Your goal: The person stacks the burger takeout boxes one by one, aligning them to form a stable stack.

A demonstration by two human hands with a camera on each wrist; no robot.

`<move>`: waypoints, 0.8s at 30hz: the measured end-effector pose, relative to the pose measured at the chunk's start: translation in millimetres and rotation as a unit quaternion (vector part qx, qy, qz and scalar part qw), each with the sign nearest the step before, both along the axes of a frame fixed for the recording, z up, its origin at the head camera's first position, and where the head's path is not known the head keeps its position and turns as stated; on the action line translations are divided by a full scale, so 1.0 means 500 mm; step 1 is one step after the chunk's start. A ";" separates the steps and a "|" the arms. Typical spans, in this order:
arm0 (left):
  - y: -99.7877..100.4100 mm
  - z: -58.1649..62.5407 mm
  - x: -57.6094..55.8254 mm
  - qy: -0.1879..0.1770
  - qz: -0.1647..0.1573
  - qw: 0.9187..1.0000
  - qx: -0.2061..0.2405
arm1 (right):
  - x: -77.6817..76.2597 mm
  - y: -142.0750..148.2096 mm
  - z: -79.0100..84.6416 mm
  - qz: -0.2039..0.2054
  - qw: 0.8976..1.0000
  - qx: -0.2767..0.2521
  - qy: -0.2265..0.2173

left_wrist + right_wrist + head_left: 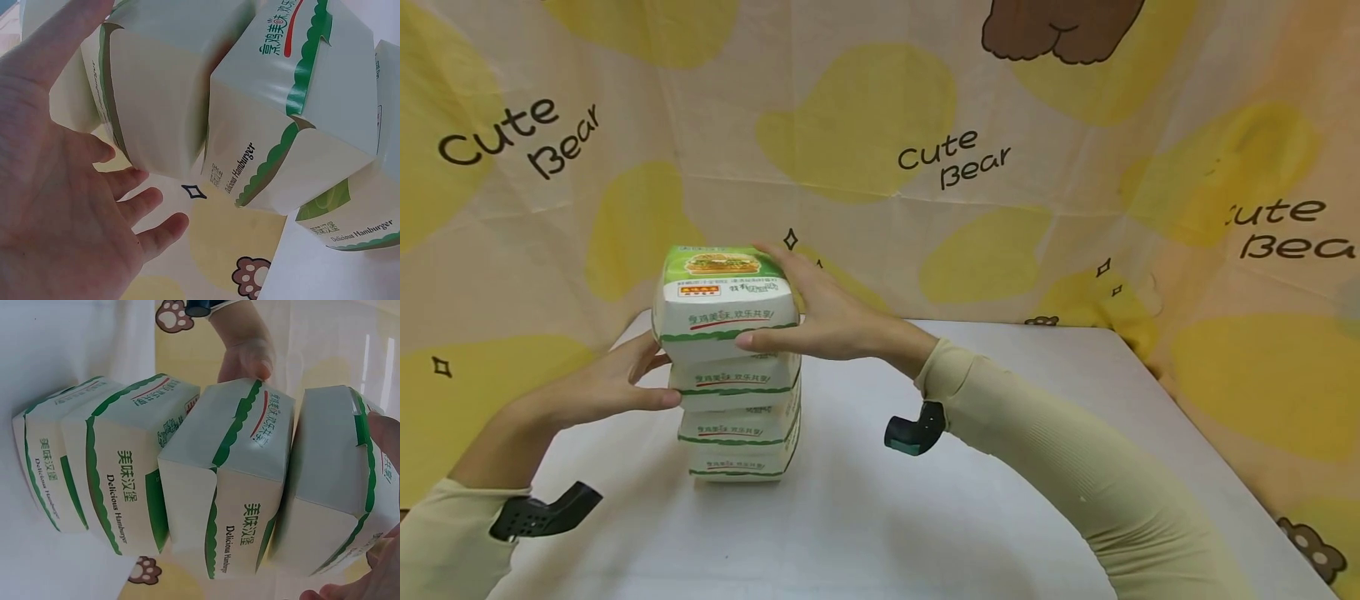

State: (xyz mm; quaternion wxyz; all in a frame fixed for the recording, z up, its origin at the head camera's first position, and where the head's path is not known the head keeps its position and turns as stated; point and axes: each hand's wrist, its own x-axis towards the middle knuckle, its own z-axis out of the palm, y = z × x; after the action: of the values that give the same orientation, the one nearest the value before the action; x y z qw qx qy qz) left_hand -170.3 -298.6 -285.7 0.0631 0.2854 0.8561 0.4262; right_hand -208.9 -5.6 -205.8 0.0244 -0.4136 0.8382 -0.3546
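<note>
A stack of several white and green paper hamburger boxes stands on the table, seen left of centre in the head view. My right hand (835, 321) grips the top hamburger box (722, 271), thumb on its front and fingers around its far right side. That box sits a little left of the ones beneath. At the left side, my left hand (598, 387) has its thumb at the front corner of the second box (730, 379). The fingers (165, 234) of this hand are spread beside the stack. Lower down are the third box (125, 475) and the bottom box (50, 469).
The white table (880, 517) extends to the right of the stack. A yellow-blotched "Cute Bear" cloth (857, 125) hangs behind it and down the right side. Black wrist cameras (917, 429) sit on both sleeves.
</note>
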 end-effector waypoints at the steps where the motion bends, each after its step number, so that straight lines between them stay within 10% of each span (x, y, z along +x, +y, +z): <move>1: 0.000 0.000 0.000 -0.001 -0.001 1.000 0.000 | 0.000 0.000 0.000 0.000 1.000 0.000 0.000; 24: -0.001 0.000 -0.002 0.008 -0.001 1.000 -0.005 | -0.002 0.008 0.002 -0.021 1.000 0.013 0.000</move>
State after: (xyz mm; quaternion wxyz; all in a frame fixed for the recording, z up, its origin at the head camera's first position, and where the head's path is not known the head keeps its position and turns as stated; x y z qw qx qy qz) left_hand -171.5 -299.0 -285.7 0.0580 0.2895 0.8582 0.4198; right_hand -209.9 -1.7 -204.8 0.0223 -0.3953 0.8512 -0.3445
